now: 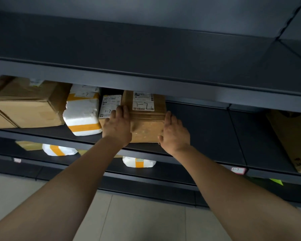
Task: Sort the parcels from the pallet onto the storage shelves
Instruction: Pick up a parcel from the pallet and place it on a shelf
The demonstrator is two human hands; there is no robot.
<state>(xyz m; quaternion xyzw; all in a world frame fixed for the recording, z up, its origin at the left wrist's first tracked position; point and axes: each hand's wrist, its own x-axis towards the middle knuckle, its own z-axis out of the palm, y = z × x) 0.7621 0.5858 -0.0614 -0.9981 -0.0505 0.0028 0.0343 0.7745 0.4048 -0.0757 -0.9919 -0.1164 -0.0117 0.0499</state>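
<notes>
A brown cardboard parcel [147, 122] with a white label marked "1-7" rests on the dark middle shelf [207, 129]. My left hand [117, 126] lies flat against its left side and my right hand [175, 133] presses its right front corner, so both hands clasp it. Just left of it stands a smaller parcel with a white "1-7" label [109, 106], partly hidden by my left hand. A white foam box with orange tape [83, 115] and a large brown carton [28, 105] sit further left on the same shelf.
The shelf above [146, 82] overhangs the parcels. A brown box [292, 136] leans at the far right of the middle shelf. White taped parcels [59, 150] [139, 162] lie on the lower shelf. A pink shelf tag [238, 170] marks the edge. Pale floor lies below.
</notes>
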